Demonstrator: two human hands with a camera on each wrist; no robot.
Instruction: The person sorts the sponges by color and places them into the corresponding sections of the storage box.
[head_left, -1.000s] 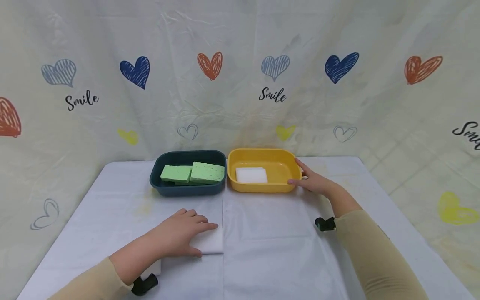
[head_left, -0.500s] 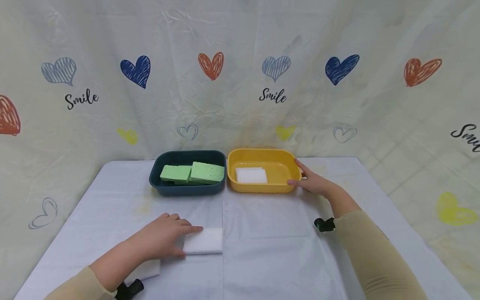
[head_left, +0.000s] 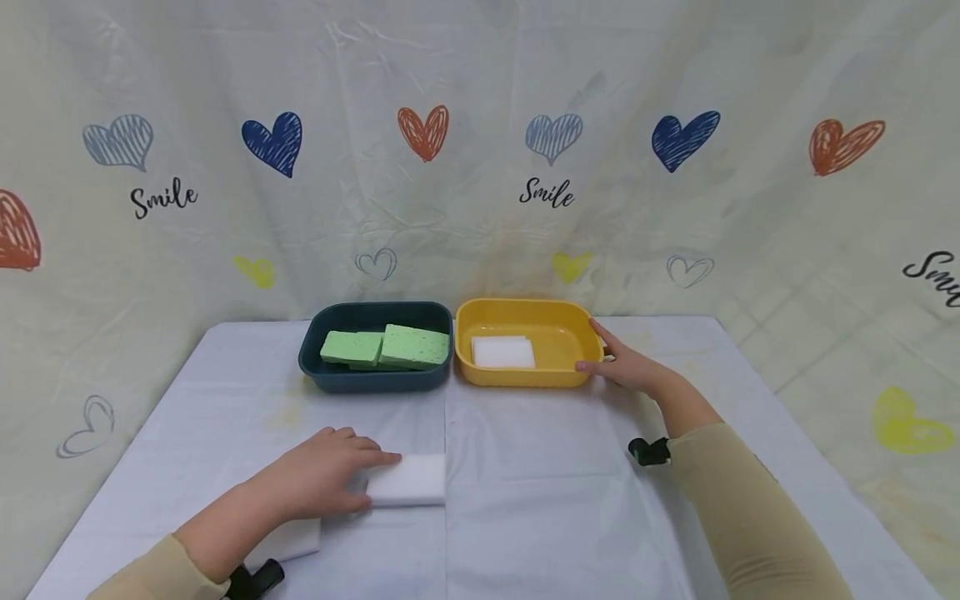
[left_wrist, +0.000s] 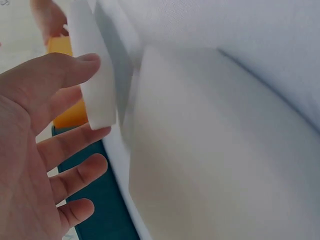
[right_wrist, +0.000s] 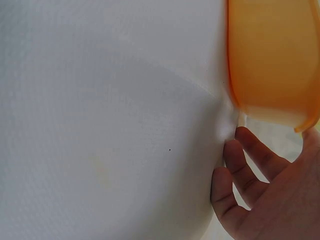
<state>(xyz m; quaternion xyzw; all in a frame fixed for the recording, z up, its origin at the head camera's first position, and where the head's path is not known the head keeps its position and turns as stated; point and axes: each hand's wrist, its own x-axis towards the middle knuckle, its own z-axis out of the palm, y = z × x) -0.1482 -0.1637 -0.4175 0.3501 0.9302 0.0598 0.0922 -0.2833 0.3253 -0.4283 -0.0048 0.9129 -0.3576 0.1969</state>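
A flat white sponge [head_left: 408, 481] lies on the cloth near the table's middle. My left hand [head_left: 315, 477] pinches its left end, thumb at the near corner and index finger at the far one. In the left wrist view the thumb [left_wrist: 82, 67] overlaps the sponge [left_wrist: 97, 85], while the other fingers spread loosely. Partly under my left forearm lies a second white sponge [head_left: 288, 540]. My right hand [head_left: 626, 365] holds the right end of a yellow tub [head_left: 525, 377], its thumb at the near rim. Inside that tub sits a small stack of white sponges [head_left: 504, 352].
Left of the yellow tub, side by side with it, is a dark teal tub [head_left: 375, 382] with several green sponges [head_left: 412, 346]. Both stand at the far edge of a table with a white cloth [head_left: 555, 492]. Behind hangs a curtain [head_left: 480, 50] printed with hearts.
My left hand has slid left along the white sponge to its left end, uncovering more of it. The sponge lies in about the same place. The right hand keeps its place on the tub.
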